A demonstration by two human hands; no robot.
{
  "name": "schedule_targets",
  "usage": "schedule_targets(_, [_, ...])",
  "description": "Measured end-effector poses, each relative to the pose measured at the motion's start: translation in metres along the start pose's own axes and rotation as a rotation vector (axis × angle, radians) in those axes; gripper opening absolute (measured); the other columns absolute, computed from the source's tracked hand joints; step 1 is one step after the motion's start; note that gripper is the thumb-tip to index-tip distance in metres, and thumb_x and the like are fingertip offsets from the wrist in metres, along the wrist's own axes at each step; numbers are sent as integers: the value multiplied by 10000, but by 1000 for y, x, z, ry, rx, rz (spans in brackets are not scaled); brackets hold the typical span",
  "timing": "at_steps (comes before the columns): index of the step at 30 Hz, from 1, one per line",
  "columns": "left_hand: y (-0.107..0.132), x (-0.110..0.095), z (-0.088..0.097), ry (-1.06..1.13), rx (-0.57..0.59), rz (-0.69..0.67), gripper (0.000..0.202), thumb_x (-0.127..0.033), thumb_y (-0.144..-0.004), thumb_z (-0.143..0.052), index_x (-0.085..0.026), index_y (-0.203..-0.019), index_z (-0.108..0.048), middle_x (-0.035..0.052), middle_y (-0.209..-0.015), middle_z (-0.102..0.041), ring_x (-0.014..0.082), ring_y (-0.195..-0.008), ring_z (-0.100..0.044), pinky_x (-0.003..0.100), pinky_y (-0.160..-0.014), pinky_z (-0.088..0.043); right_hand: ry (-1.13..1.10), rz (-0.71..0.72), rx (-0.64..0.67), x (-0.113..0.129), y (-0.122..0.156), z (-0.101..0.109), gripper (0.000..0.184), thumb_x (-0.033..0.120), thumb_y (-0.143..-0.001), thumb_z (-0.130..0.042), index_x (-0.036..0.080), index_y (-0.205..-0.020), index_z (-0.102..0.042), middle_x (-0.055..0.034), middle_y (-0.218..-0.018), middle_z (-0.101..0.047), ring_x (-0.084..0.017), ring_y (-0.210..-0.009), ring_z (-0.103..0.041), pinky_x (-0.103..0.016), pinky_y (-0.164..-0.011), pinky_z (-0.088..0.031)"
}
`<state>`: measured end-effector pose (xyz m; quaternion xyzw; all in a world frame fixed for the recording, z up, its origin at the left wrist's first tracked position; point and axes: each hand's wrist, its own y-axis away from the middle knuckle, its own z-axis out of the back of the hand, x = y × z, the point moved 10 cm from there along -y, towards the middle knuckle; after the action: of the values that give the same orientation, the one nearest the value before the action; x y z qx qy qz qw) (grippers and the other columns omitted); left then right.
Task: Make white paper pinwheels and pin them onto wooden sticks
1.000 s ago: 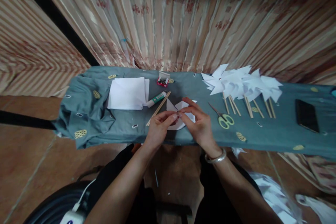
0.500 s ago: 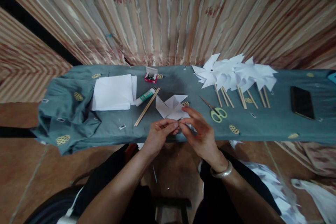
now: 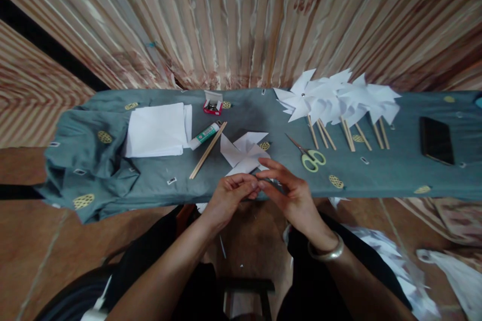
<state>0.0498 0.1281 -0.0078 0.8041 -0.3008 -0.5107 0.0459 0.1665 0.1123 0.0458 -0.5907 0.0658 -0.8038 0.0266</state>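
A white paper pinwheel (image 3: pixel 244 151) with folded blades lies on the cloth just beyond my fingers, its near side partly hidden by them. My left hand (image 3: pixel 234 193) is closed in a pinch above the table's front edge. Against its fingertips, my right hand (image 3: pixel 288 190) pinches with thumb and forefinger. Whatever small thing is between the two hands is too small or too covered to name. Left of the pinwheel, a few thin wooden sticks (image 3: pixel 208 150) lie slanted beside a green and white glue tube (image 3: pixel 205 135). Scissors (image 3: pixel 311 159) with light green handles rest to the right.
A stack of white paper (image 3: pixel 156 130) lies left on the green patterned cloth (image 3: pixel 241 105). Behind the glue stands an open red box of small metal pieces (image 3: pixel 213 105). Several finished pinwheels (image 3: pixel 339 95) on sticks overlap at the back right, near a black phone (image 3: pixel 437 140).
My hands have drawn slightly nearer to me, so more of the pinwheel shows. The fingertips stay pinched together. The whole view has shifted a little.
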Motion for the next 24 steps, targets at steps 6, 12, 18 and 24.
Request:
schedule_targets(6, [0, 3, 1, -5, 12, 32, 322, -420, -605, -860, -137, -706, -746, 7, -629, -632, 86, -586, -529, 215, -607, -415, -119, -60, 101, -6, -3, -3, 117, 267, -837, -692, 307, -919, -765, -22, -1249, -694, -205, -1192, -630, -393, -1052, -467])
schedule_targets(12, [1, 8, 0, 41, 20, 72, 322, -397, -598, -873, -124, -704, -741, 20, -656, -661, 72, -566, -529, 207, -595, -408, -67, -3, 133, 6, -4, -2, 139, 184, -816, -694, 297, -874, -751, -10, -1210, -713, -199, -1180, -639, -385, -1036, -481])
schedule_targets(18, [2, 22, -1, 158, 29, 171, 331, -369, -580, -895, -117, -702, -718, 19, -661, -661, 60, -537, -524, 200, -581, -423, 63, 50, 107, 11, -1, 0, 110, 188, -828, -692, 279, -868, -738, -23, -1245, -692, -203, -1177, -640, -383, -1025, -498])
schedule_targets(24, [3, 28, -6, 228, 56, 198, 300, -344, -619, -878, -117, -724, -711, 2, -635, -623, 64, -565, -537, 201, -612, -462, 105, 65, 99, 13, 1, 1, 102, 209, -848, -676, 278, -898, -731, -35, -1246, -687, -198, -1155, -651, -385, -1006, -513])
